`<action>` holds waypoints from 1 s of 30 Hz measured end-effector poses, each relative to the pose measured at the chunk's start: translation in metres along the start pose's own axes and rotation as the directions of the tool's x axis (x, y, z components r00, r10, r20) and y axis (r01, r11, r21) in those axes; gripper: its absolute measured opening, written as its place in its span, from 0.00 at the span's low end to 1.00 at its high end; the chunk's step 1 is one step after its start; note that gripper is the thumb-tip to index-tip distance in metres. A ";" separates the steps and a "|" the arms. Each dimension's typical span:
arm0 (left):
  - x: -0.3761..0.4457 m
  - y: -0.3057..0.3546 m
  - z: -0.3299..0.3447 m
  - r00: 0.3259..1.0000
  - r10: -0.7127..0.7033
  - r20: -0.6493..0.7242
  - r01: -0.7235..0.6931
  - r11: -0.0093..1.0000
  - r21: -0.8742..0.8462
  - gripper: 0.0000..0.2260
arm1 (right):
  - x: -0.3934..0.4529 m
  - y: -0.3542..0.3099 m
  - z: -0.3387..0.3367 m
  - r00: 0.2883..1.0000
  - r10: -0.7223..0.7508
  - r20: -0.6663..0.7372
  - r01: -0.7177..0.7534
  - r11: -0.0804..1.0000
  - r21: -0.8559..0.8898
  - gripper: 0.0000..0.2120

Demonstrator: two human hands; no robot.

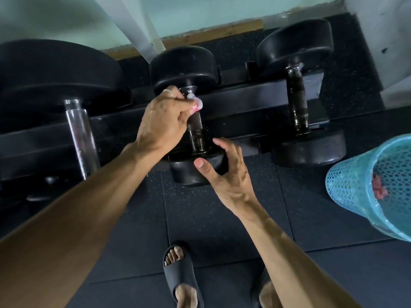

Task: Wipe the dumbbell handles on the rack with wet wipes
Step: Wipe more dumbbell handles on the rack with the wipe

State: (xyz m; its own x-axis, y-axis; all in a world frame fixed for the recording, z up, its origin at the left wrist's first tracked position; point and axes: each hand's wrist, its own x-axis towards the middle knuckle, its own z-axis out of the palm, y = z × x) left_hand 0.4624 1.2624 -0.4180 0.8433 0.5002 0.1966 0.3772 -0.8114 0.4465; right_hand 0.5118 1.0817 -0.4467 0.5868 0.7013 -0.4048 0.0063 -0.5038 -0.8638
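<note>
Three black dumbbells lie across a black rack [244, 103]. My left hand [164, 121] grips a crumpled wet wipe [195, 104] and presses it against the upper end of the middle dumbbell's dark handle [195, 132]. My right hand [224, 172] is curled round the near head [193, 172] of that middle dumbbell, thumb on top. The left dumbbell has a shiny chrome handle [81, 134]. The right dumbbell has a dark handle [298, 101].
A light blue mesh bin [355, 187] with a plastic liner and something red inside stands on the dark rubber floor at the right. My feet in dark slides [180, 274] are below. A pale wall and a white post rise behind the rack.
</note>
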 end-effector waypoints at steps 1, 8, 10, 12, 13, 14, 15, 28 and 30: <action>0.008 0.001 0.001 1.000 -0.012 -0.014 0.012 1.000 -0.004 0.07 | 0.000 -0.001 0.000 1.000 0.007 -0.004 -0.007 1.000 0.009 0.40; -0.020 0.012 -0.008 0.911 0.109 0.398 -0.095 0.994 -0.054 0.07 | -0.004 -0.004 0.003 0.991 0.133 -0.020 -0.130 0.985 0.110 0.45; -0.004 0.014 -0.008 0.914 0.105 0.391 -0.106 0.994 -0.020 0.08 | -0.005 -0.005 0.002 0.988 0.150 -0.022 -0.147 0.983 0.112 0.45; 0.011 0.014 -0.006 0.938 0.063 0.340 -0.069 0.998 0.006 0.07 | -0.006 -0.005 0.002 0.987 0.159 -0.028 -0.155 0.981 0.120 0.45; 0.014 0.013 -0.004 0.937 0.060 0.344 -0.069 0.997 0.015 0.07 | -0.006 -0.005 0.003 0.986 0.163 -0.032 -0.158 0.980 0.124 0.45; 0.013 0.014 -0.004 0.916 0.086 0.392 -0.103 0.994 0.022 0.06 | -0.008 -0.003 0.004 0.985 0.165 -0.039 -0.159 0.979 0.127 0.46; 0.010 0.016 -0.004 0.869 0.134 0.476 -0.167 0.986 0.027 0.06 | -0.009 -0.001 0.006 0.985 0.165 -0.051 -0.157 0.979 0.133 0.46; -0.005 0.004 -0.014 0.754 0.284 0.592 -0.319 0.947 -0.049 0.10 | -0.021 0.012 0.018 0.975 0.187 -0.123 -0.152 0.957 0.248 0.54; -0.012 0.001 -0.015 0.793 0.222 0.568 -0.227 0.972 -0.063 0.11 | -0.021 0.008 0.016 0.975 0.190 -0.116 -0.161 0.961 0.224 0.53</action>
State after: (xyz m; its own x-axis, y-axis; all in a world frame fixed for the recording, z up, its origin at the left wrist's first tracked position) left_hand 0.4468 1.2602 -0.4067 0.9696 0.0450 -0.2405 0.1513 -0.8828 0.4447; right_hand 0.4865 1.0707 -0.4497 0.6670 0.5297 -0.5239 -0.2694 -0.4842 -0.8325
